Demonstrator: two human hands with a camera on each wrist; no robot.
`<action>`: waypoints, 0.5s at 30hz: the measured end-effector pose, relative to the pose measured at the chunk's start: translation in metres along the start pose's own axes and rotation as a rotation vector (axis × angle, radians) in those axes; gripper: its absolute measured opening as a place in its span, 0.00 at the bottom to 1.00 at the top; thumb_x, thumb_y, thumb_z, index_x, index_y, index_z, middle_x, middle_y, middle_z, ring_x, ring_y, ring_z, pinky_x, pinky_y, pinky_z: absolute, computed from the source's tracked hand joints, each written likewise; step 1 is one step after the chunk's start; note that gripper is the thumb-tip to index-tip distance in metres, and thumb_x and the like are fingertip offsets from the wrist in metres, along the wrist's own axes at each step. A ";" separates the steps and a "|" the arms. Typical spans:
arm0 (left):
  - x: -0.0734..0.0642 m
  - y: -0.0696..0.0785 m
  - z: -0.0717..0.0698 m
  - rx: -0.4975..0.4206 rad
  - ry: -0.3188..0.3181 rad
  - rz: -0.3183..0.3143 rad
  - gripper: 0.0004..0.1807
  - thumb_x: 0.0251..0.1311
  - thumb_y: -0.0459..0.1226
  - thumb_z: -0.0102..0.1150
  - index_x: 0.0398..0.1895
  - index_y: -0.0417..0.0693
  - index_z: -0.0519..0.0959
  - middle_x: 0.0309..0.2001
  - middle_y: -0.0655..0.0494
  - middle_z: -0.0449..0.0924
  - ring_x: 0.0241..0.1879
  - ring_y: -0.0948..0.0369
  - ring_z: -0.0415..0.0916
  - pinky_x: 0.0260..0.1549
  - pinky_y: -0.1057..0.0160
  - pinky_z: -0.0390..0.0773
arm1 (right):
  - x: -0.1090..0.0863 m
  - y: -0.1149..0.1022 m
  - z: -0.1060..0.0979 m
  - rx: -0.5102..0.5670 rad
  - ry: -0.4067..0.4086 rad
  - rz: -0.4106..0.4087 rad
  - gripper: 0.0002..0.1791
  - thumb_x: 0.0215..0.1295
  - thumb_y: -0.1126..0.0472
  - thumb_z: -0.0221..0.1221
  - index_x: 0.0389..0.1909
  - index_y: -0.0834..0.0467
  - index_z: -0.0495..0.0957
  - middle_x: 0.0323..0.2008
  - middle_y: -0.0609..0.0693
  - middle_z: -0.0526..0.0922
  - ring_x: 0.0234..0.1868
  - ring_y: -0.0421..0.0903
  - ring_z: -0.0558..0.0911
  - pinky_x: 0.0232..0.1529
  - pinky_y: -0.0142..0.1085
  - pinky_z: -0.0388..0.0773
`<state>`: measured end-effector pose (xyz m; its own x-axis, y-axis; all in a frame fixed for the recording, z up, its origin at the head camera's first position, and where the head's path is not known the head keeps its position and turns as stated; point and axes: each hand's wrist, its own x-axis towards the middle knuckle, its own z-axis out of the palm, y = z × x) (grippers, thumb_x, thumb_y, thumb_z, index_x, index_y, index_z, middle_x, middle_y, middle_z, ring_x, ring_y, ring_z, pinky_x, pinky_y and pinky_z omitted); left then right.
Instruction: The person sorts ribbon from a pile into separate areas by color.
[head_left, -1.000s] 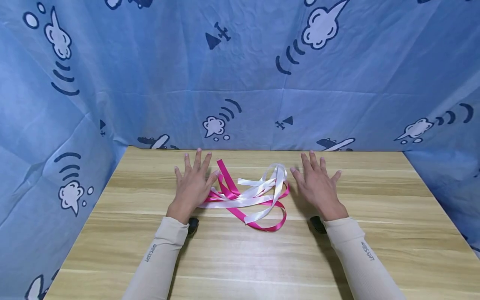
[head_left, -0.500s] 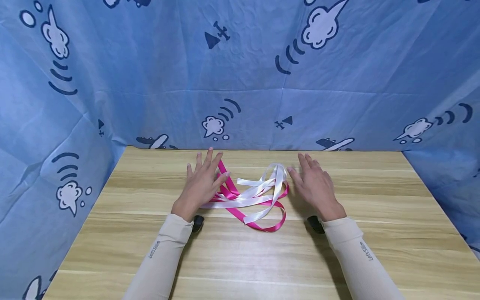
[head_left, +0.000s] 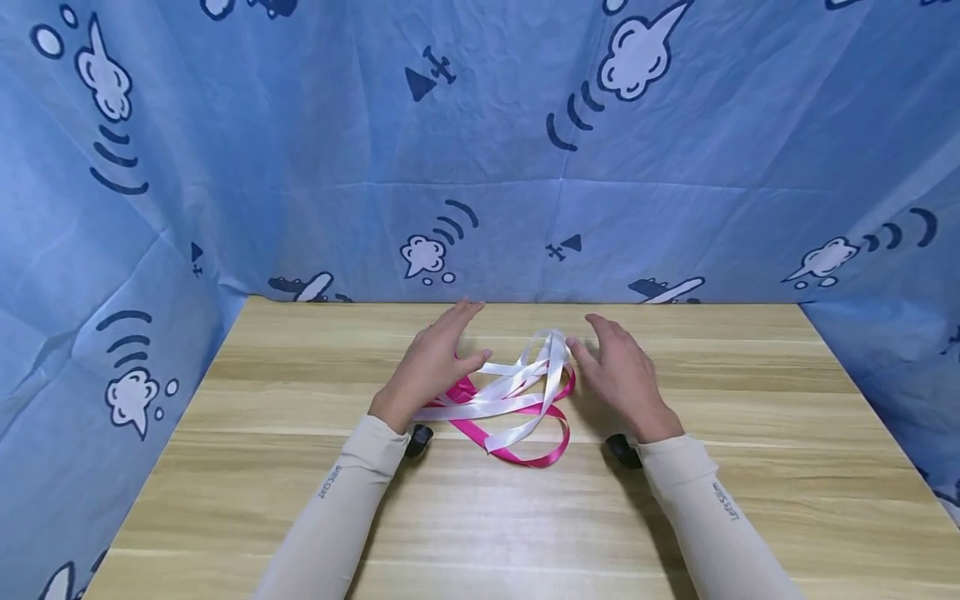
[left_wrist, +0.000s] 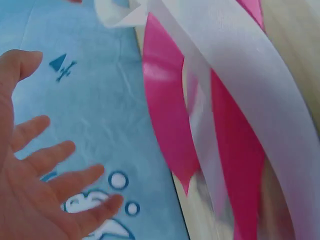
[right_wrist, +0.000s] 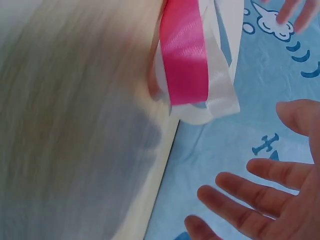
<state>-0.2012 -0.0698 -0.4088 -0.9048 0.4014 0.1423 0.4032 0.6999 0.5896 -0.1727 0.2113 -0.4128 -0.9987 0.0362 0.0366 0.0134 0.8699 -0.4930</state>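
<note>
A loose tangle of satin ribbon, one white ribbon (head_left: 513, 435) and one pink ribbon (head_left: 540, 461), lies in the middle of the table. Over its left side is my left hand (head_left: 427, 362), thumb apart from the fingers and nothing held; it hides the pink end. My right hand (head_left: 621, 371) is just right of the white loops, also holding nothing. The left wrist view has pink (left_wrist: 165, 95) and white strips (left_wrist: 240, 55) beside my spread fingers (left_wrist: 80, 182). In the right wrist view, the folded pink ribbon (right_wrist: 185, 55) is apart from my fingertips.
The wood-grain table (head_left: 487, 533) runs back to a blue printed cloth (head_left: 480, 142), which hangs behind and at both sides. A black wrist device (head_left: 418, 441) sits under the left wrist, another black device (head_left: 622, 451) under the right.
My left hand has moved right over the ribbons and turned its palm inward. The right hand has turned inward and shifted slightly left. The ribbons lie as before.
</note>
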 end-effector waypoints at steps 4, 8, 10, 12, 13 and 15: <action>0.015 0.006 0.011 -0.066 -0.020 0.069 0.39 0.67 0.43 0.70 0.79 0.51 0.66 0.80 0.49 0.64 0.80 0.52 0.60 0.77 0.49 0.64 | 0.000 -0.003 0.002 0.054 0.002 -0.015 0.34 0.78 0.49 0.56 0.77 0.62 0.64 0.74 0.68 0.69 0.74 0.69 0.68 0.70 0.70 0.65; 0.029 0.014 0.020 -0.153 -0.048 0.104 0.37 0.66 0.41 0.71 0.77 0.51 0.68 0.77 0.51 0.69 0.78 0.53 0.63 0.77 0.51 0.65 | 0.002 -0.004 0.005 0.100 0.033 -0.055 0.32 0.76 0.53 0.59 0.74 0.64 0.67 0.69 0.67 0.74 0.67 0.67 0.75 0.65 0.66 0.72; 0.035 0.018 0.025 -0.196 -0.072 0.102 0.37 0.66 0.40 0.71 0.77 0.52 0.69 0.76 0.52 0.70 0.76 0.51 0.66 0.75 0.50 0.68 | 0.003 -0.004 0.007 0.124 0.047 -0.076 0.30 0.76 0.55 0.59 0.73 0.64 0.68 0.68 0.67 0.74 0.65 0.66 0.77 0.63 0.63 0.74; 0.040 0.021 0.030 -0.243 -0.096 0.108 0.37 0.66 0.39 0.71 0.77 0.50 0.69 0.75 0.51 0.70 0.74 0.47 0.70 0.73 0.47 0.71 | 0.005 -0.003 0.008 0.153 0.053 -0.093 0.29 0.75 0.56 0.60 0.72 0.65 0.69 0.68 0.66 0.75 0.63 0.65 0.79 0.62 0.62 0.76; 0.042 0.022 0.033 -0.261 -0.109 0.104 0.36 0.66 0.39 0.71 0.77 0.51 0.69 0.75 0.51 0.70 0.72 0.46 0.71 0.71 0.47 0.73 | 0.006 -0.002 0.008 0.166 0.054 -0.098 0.29 0.75 0.57 0.60 0.71 0.65 0.70 0.68 0.66 0.75 0.63 0.65 0.79 0.62 0.61 0.77; 0.046 0.025 0.037 -0.297 -0.132 0.093 0.36 0.66 0.37 0.70 0.76 0.51 0.69 0.75 0.51 0.70 0.70 0.44 0.74 0.69 0.46 0.75 | 0.007 -0.002 0.009 0.189 0.051 -0.107 0.28 0.75 0.58 0.61 0.71 0.65 0.71 0.67 0.66 0.75 0.62 0.65 0.79 0.61 0.61 0.78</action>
<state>-0.2278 -0.0117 -0.4168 -0.8326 0.5420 0.1139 0.4082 0.4615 0.7876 -0.1805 0.2047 -0.4195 -0.9900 -0.0222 0.1395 -0.1070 0.7626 -0.6380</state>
